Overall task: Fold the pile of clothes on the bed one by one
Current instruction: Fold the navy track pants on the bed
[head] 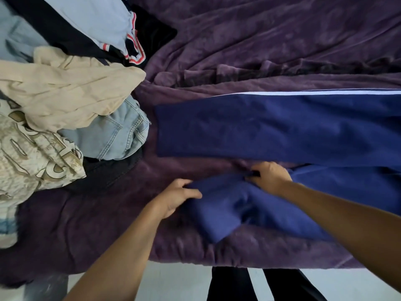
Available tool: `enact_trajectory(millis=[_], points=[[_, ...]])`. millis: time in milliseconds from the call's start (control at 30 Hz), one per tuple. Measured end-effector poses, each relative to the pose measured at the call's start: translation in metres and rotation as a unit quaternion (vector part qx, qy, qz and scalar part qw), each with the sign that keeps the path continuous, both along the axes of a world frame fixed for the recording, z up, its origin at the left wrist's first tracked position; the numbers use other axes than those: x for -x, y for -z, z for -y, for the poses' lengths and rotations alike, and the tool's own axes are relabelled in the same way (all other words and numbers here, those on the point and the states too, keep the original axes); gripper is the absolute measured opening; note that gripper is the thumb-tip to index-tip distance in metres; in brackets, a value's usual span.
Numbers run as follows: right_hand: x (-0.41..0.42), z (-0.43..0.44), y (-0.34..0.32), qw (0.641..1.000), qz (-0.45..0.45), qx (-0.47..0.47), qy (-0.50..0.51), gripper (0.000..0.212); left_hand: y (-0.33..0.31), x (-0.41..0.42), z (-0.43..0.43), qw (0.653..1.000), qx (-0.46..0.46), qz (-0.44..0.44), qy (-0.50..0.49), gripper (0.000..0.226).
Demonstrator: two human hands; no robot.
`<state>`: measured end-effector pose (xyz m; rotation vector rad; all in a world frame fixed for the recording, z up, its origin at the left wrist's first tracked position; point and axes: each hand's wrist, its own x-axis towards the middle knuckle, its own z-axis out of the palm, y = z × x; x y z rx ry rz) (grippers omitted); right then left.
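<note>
**Head view: both hands on the near leg of a pair of trousers**

Blue track trousers [271, 127] lie on the bed, running off to the right of both hands. The far leg, just beyond the hands, is spread flat with its white side stripe [325, 92] along the far edge. The near leg is rumpled and bunched under the hands. The left hand [175, 197] has its fingers and thumb closed round the end of this near leg. The right hand [270, 177] pinches a fold of the same leg just below the flat one. The two grips sit a little apart on one leg, which suggests the cloth is being pulled taut and squared so it can be laid against the flat leg. On that reading, folding of this garment has barely begun.

The pile of clothes [71, 92] lies to the left of the left hand and well apart from it, clear of the trousers. It includes a cream garment [43, 79], light denim jeans [117, 131], a cream patterned cloth [32, 153], a dark garment [112, 170] and a pale blue piece with red-and-white trim [95, 16]. This leaves open bed for working on one item.

A plush purple blanket [260, 40], creased beyond the trousers, covers the bed. Its nap is likely to drag on the cloth. Nearer than the hands, a pale floor [182, 283] and the person's dark-clad legs [230, 285] show past the bed's edge.
</note>
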<state>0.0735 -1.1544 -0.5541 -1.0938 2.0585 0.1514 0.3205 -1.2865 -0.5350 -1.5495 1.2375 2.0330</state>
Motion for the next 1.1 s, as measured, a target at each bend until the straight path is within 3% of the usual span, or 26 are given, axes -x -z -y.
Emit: enact_trajectory(millis=[100,167,233,333,400,500,567,700,800,867,933,1100], points=[[0.024,0.010,-0.015,0.998,-0.010,0.025,0.049,0.023,-0.016,-0.005,0.019,0.998,-0.057,-0.022,-0.027,0.038],[0.031,0.016,-0.019,0.998,-0.003,0.036,0.056,0.021,-0.018,-0.010,0.034,0.999,-0.031,0.006,-0.024,0.045],[0.031,0.020,-0.019,0.998,-0.014,0.050,0.044,0.029,-0.011,-0.016,0.052,0.989,0.101,0.099,-0.042,0.041],[0.021,0.018,-0.018,0.995,-0.061,0.076,0.029,0.045,-0.002,-0.029,0.068,0.910,0.323,0.243,-0.087,0.039],[0.011,0.009,-0.014,0.992,-0.069,0.106,0.028,0.044,0.007,-0.033,0.060,0.908,0.321,0.266,-0.026,0.062],[-0.002,-0.022,-0.004,0.994,-0.047,0.092,0.020,0.040,0.020,-0.026,0.019,0.929,0.240,0.265,0.098,0.090],[-0.002,-0.049,0.001,0.997,-0.029,0.063,0.033,0.037,0.026,-0.021,-0.004,0.908,0.235,0.291,0.190,0.078],[0.027,-0.107,-0.002,0.995,-0.052,0.021,0.077,0.036,0.023,-0.009,-0.004,0.847,0.268,0.364,0.280,0.063],[0.066,-0.155,-0.013,0.989,-0.087,0.003,0.122,0.036,0.009,0.015,-0.004,0.774,0.347,0.393,0.355,0.053],[0.095,-0.190,-0.023,0.981,-0.112,-0.015,0.156,0.035,0.000,0.043,-0.015,0.717,0.414,0.374,0.417,0.055],[0.124,-0.227,-0.032,0.971,-0.140,-0.031,0.189,0.035,-0.005,0.083,-0.039,0.694,0.459,0.313,0.457,0.051],[0.193,-0.331,-0.041,0.955,-0.186,-0.064,0.221,0.042,-0.011,0.194,-0.155,0.720,0.438,0.122,0.523,0.033]])
